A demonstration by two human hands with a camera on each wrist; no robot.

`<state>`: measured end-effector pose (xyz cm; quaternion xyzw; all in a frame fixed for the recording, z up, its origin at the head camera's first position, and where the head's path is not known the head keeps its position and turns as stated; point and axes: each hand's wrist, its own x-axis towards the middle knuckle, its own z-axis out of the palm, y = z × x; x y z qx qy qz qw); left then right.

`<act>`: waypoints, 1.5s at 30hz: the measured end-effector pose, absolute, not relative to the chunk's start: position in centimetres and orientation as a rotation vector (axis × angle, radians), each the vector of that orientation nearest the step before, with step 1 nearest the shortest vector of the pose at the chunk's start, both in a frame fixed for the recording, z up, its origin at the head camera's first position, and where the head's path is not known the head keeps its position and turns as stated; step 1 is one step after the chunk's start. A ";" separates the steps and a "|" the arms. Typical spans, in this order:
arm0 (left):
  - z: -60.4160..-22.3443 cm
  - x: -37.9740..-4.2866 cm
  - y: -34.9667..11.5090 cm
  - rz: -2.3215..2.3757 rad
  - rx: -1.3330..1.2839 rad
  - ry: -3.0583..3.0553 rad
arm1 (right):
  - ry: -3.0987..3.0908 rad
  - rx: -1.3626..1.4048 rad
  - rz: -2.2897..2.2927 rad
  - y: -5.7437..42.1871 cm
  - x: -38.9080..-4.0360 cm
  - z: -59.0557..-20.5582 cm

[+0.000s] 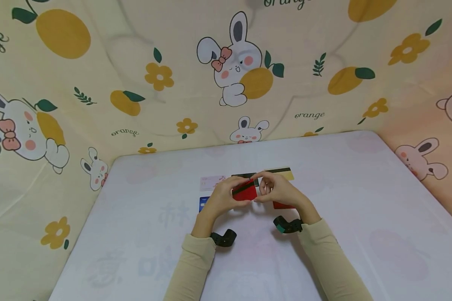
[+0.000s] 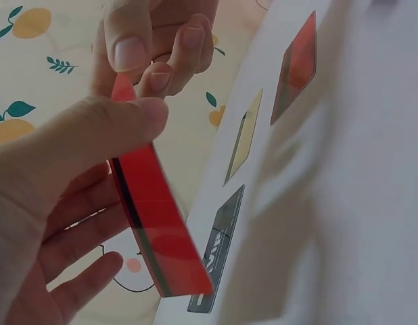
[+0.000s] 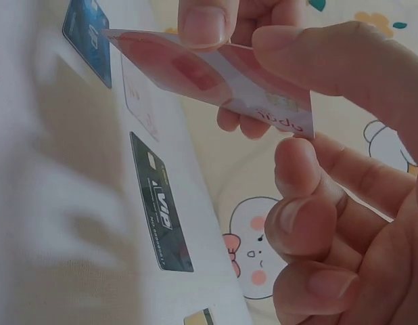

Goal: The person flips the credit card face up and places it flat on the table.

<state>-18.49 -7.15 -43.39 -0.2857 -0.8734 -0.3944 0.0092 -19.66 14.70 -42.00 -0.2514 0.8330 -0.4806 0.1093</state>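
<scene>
In the head view, the left hand (image 1: 223, 197) and right hand (image 1: 282, 191) hold one red card (image 1: 246, 193) with a dark stripe between them, above the table. The left thumb and fingers pinch it in the left wrist view, and the right thumb and fingers grip its other end. The right wrist view shows a pale face with red rounded shapes. Behind the hands a dark VIP card (image 3: 161, 206) lies flat, with a pale pink card (image 1: 210, 183) to its left and a gold card (image 1: 287, 173) to its right.
A blue card (image 1: 203, 203) lies by the left wrist, partly covered. Beneath the right hand is another red card (image 1: 283, 205), half hidden. The white table (image 1: 135, 234) meets a cloth backdrop (image 1: 165, 113) printed with rabbits and oranges. Each wrist wears a black camera (image 1: 224, 238).
</scene>
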 end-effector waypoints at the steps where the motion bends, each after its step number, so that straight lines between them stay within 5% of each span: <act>1: -43.4 -18.5 -7.2 -1.238 -0.889 -2.726 | 2.444 -0.739 -1.419 14.7 -19.7 -42.0; 45: -42.6 -18.5 -7.5 -1.857 -0.731 -2.324 | 2.137 -0.699 -1.768 14.9 -20.2 -44.1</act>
